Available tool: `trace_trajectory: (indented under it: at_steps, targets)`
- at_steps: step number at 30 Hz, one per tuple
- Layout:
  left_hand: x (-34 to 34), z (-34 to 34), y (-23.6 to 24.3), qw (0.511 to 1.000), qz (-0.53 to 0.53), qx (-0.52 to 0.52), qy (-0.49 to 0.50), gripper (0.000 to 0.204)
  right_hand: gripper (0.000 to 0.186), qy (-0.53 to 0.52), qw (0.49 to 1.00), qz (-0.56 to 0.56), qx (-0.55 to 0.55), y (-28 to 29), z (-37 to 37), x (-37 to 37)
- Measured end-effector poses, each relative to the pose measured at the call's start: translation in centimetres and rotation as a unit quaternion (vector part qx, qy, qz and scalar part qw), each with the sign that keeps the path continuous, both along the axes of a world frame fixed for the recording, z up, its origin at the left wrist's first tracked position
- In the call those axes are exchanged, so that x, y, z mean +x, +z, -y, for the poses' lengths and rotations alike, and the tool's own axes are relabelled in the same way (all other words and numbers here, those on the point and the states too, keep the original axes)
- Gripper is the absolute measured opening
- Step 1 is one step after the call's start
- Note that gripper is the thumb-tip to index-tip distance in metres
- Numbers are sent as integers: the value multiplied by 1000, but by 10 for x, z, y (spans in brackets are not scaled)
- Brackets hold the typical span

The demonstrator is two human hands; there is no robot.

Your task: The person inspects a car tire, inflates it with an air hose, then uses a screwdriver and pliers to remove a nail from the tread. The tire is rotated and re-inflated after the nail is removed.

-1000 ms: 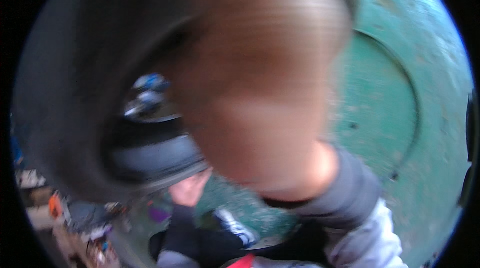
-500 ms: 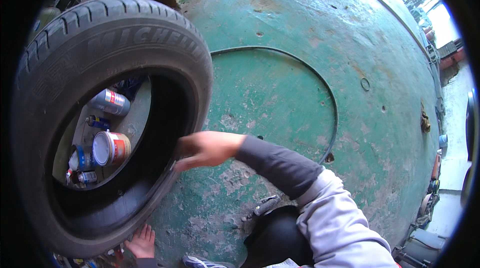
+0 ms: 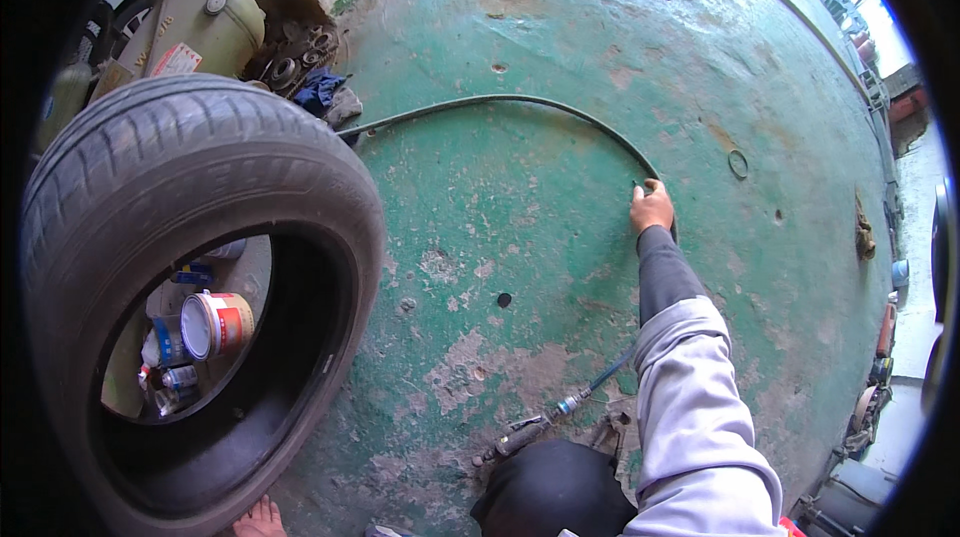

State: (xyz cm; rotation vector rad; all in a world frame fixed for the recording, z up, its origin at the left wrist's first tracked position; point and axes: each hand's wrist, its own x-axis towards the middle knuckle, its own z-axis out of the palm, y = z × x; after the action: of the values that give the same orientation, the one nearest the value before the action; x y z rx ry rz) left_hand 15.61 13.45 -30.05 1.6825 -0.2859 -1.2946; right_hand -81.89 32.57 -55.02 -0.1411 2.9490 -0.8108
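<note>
A large black tyre [image 3: 335, 247] stands tilted at the left. My left hand [image 3: 262, 519] is at its lower edge, fingers stretched out against the rubber; much of this hand is cut off by the picture's bottom edge. My right arm reaches forward over the floor, and my right hand [image 3: 652, 207] is closed on the dark hose [image 3: 540, 100], which curves across from behind the tyre. Lower down, the hose runs past my forearm to a metal coupling and a grey hand-held air tool [image 3: 517, 437] beside my dark-clothed knee [image 3: 555, 497].
Through the tyre's opening show a white-and-orange bucket [image 3: 218, 325] and several small bottles and cans. Behind the tyre stands a beige tank [image 3: 205, 22] near metal parts and a blue cloth [image 3: 318, 90]. A thin ring [image 3: 738, 164] lies on the worn green floor [image 3: 470, 227].
My right hand has left the tyre's inner rim, swung forward and right, and closed on the hose. The tyre sits lower in view. More of the air tool and its coupling shows.
</note>
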Motion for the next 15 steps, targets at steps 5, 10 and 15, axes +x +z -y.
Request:
trace_trajectory:
  at_steps: [5,10,15]
  targets:
    - [-1,8,20,992,47,48,-105,66,35,19,998,45,46,-5,12,-26]
    - [-21,5,31,995,55,42,-78,68,33,71,987,60,134,-9,11,-36]
    - [-21,2,42,975,137,62,-166,55,26,262,963,10,-60,17,43,51]
